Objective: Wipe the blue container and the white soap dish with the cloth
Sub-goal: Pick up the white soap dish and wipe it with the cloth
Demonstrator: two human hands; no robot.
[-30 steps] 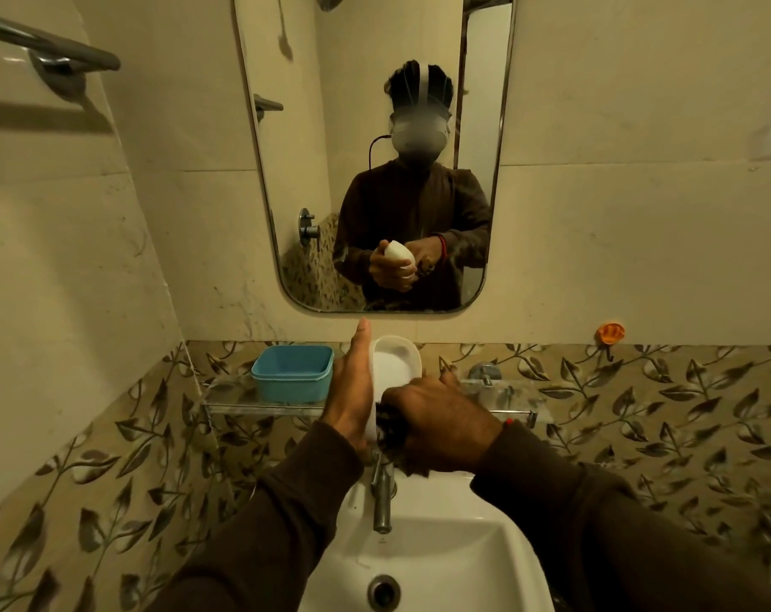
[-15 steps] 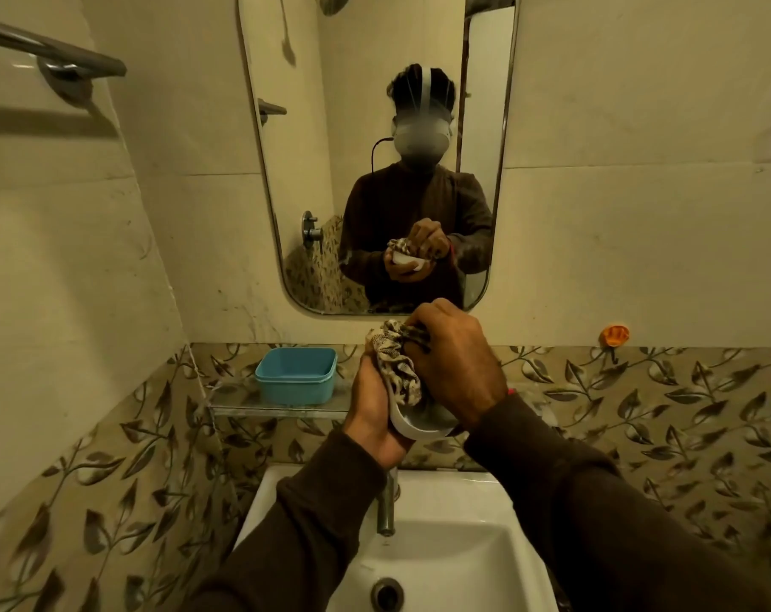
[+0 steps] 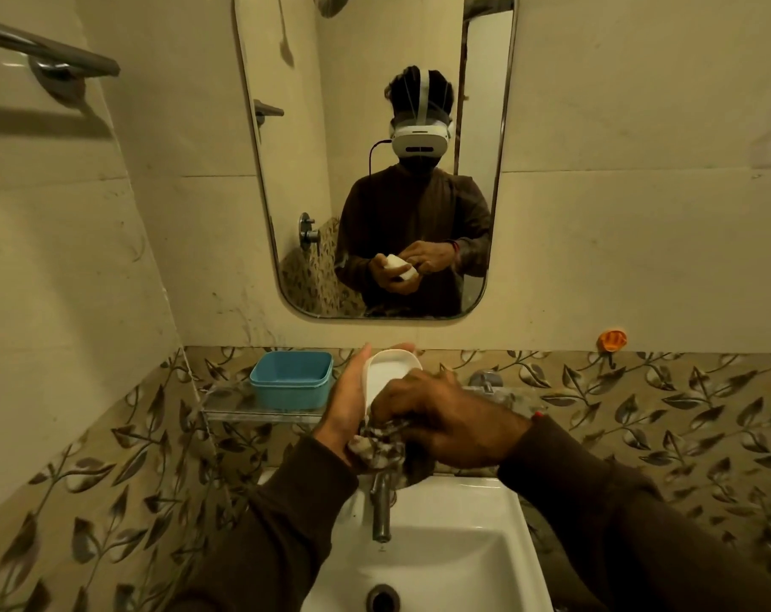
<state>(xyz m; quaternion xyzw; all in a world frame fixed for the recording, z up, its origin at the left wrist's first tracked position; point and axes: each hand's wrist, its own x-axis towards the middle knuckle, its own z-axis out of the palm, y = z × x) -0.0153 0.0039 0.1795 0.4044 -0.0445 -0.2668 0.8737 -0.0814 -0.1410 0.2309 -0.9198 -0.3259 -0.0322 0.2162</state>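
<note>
My left hand holds the white soap dish upright above the sink, its open side facing me. My right hand grips the patterned cloth bunched against the dish's lower end, and its fingers cover that part of the dish. The blue container stands by itself on the glass shelf to the left of my hands, untouched.
A white sink with a metal tap lies right below my hands. A mirror hangs on the wall ahead. A towel bar juts from the left wall, and an orange hook sticks to the right wall.
The cloth and my right hand have slid from the dish's upper end down to its lower end, so the white inside shows again. Both hands sit lower over the tap.
</note>
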